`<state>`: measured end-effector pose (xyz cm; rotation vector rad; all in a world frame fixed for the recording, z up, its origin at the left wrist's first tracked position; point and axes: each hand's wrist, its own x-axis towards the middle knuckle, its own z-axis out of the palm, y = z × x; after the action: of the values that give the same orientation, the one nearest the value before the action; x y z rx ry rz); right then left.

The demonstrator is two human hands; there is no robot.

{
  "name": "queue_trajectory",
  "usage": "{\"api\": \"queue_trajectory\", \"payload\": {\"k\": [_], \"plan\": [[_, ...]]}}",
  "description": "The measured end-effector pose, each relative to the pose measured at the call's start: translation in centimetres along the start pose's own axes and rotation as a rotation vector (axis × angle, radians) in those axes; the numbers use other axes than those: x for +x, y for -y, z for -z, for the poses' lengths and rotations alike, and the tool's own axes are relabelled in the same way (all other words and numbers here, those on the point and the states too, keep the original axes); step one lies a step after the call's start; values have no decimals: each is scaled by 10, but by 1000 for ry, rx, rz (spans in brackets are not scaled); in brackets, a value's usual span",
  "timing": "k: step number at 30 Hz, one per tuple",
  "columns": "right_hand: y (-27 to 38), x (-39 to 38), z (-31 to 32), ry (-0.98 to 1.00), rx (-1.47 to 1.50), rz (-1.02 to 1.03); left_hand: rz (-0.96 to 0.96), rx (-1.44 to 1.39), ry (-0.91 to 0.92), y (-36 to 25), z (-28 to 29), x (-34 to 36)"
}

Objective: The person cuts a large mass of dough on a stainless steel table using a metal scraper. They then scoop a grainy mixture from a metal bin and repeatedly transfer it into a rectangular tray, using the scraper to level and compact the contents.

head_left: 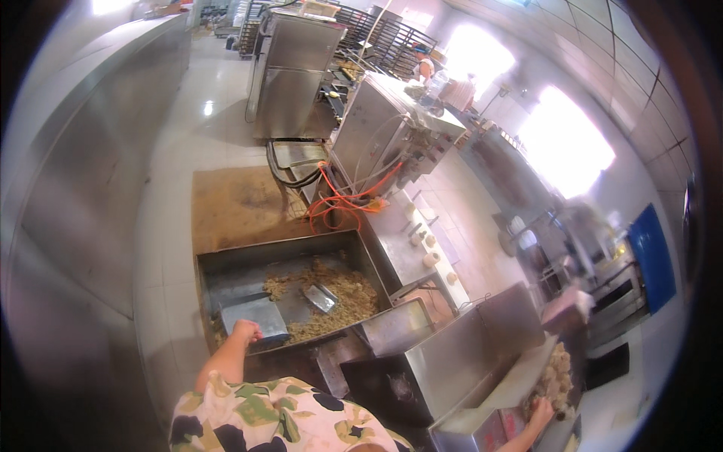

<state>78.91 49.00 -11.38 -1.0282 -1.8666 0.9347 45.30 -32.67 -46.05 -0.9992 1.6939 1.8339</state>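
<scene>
At the near side of a large metal bin (202, 301), my left hand (247, 330) is closed, fingers curled, over the edge of a flat square metal pan (260, 315). What lies inside its grip is hidden. Crumbly brown mixture (354, 292) covers much of the bin's floor, and a small shiny metal scoop (321, 298) rests in it. Far over to the right, my right hand (541, 410) reaches into pale brown clumps (556, 380) heaped at the end of a metal machine. Its fingers are curled against the clumps.
Between my arms stands the machine's steel housing (459, 361). Beyond the bin are orange hoses (339, 200) and a steel cabinet (369, 132). A metal bench with small pale cups (430, 260) borders the bin's right side. Another person (424, 68) is far back, near racks (376, 34).
</scene>
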Motion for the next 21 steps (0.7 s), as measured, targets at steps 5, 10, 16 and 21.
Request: {"api": "queue_trajectory", "payload": {"k": [5, 10, 16, 21], "plan": [[13, -4, -1, -11, -73, 33, 37, 77, 80, -9, -24, -22], [33, -16, -7, -45, -87, -21, 36, 40, 130, -13, -30, -34], [23, -20, 2, -52, -46, 29, 37, 63, 131, -13, -29, -34], [26, -27, 8, -68, -50, 15, 16, 105, 118, -16, -36, -36]]}}
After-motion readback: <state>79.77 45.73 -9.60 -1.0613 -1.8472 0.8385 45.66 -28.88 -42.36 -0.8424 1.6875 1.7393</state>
